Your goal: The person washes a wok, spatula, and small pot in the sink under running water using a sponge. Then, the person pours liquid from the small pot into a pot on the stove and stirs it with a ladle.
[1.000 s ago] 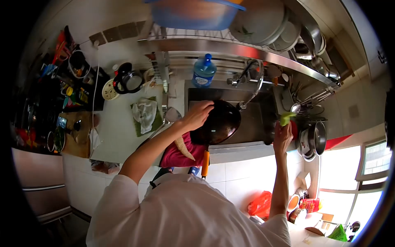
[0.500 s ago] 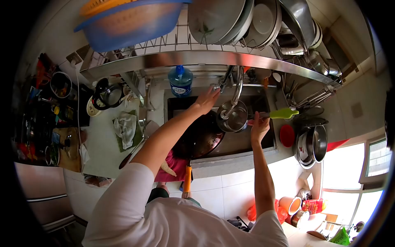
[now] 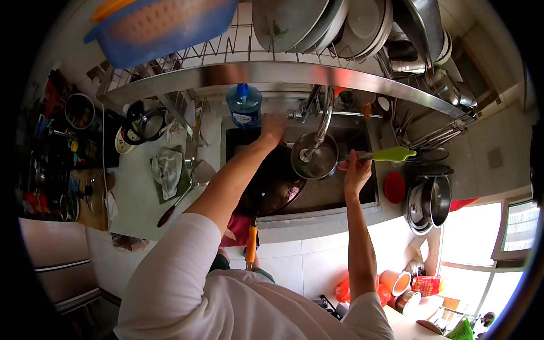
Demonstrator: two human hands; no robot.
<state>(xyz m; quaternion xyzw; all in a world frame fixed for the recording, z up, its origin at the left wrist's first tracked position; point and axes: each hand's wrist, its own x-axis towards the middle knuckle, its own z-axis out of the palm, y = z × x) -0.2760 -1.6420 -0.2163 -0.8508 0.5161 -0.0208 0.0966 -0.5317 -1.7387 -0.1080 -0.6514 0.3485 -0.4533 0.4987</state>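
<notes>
My right hand (image 3: 357, 173) is closed round the handle of a small steel saucepan (image 3: 324, 163), near the pan's body. The handle's green grip (image 3: 394, 154) sticks out to the right. Above the pan hangs the metal faucet (image 3: 326, 113), its spout end over the pan's mouth, and what is inside is hard to make out. My left hand (image 3: 273, 129) is smeared by motion, between the faucet lever (image 3: 294, 114) and a blue water bottle (image 3: 245, 106), over the sink's back edge. Below that arm a dark wok (image 3: 272, 190) lies in the sink (image 3: 351, 195), its orange handle (image 3: 251, 243) pointing toward me.
Overhead runs a dish rack (image 3: 260, 72) with plates and a blue basket (image 3: 164, 34). On the left counter lie a white cloth (image 3: 167, 173) and a spatula (image 3: 199, 173). A red bowl (image 3: 394, 187) and stacked steel pots (image 3: 436, 199) stand to the right.
My left hand has come off the faucet lever and moved left toward the bottle. My right hand still grips the saucepan under the spout. The view has shifted slightly.
</notes>
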